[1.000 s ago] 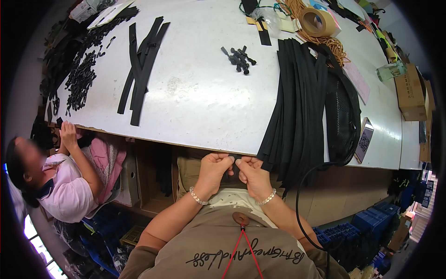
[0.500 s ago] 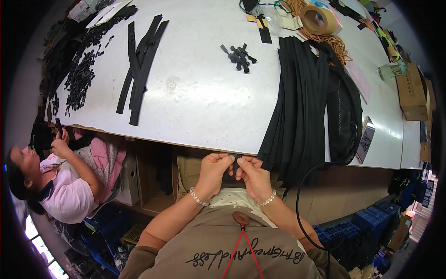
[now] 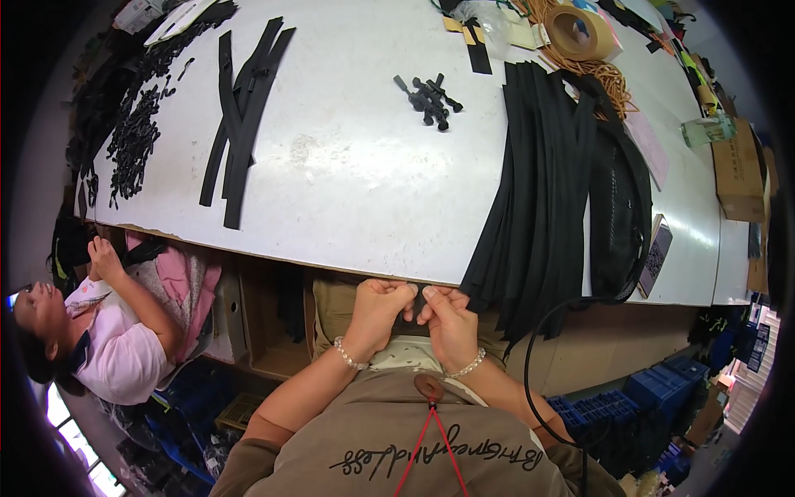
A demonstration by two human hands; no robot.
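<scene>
My left hand (image 3: pixel 381 311) and my right hand (image 3: pixel 448 316) meet at the table's front edge, thumbs and fingers pinched close together. Between them is the end of a black zipper strip (image 3: pixel 420 303), mostly covered by my fingers. Just right of my right hand, a thick bundle of long black zipper strips (image 3: pixel 538 199) hangs over the edge. Farther back on the table lies a small heap of black zipper pulls (image 3: pixel 431 101). A few black zipper strips (image 3: pixel 240 149) with pulls on them lie crossed at the left.
Many loose black pulls (image 3: pixel 132 153) are spread at the far left, near a seated co-worker (image 3: pixel 124 348). Right of the bundle are a black mesh piece (image 3: pixel 617 207), a phone (image 3: pixel 657 255) and a black cable (image 3: pixel 532 356). A tape roll (image 3: pixel 571 31) stands behind.
My hands stay pinched together, their thumbs slightly shifted. The view has moved a little. The co-worker's hands have risen, and the black piece seen in them earlier no longer shows.
</scene>
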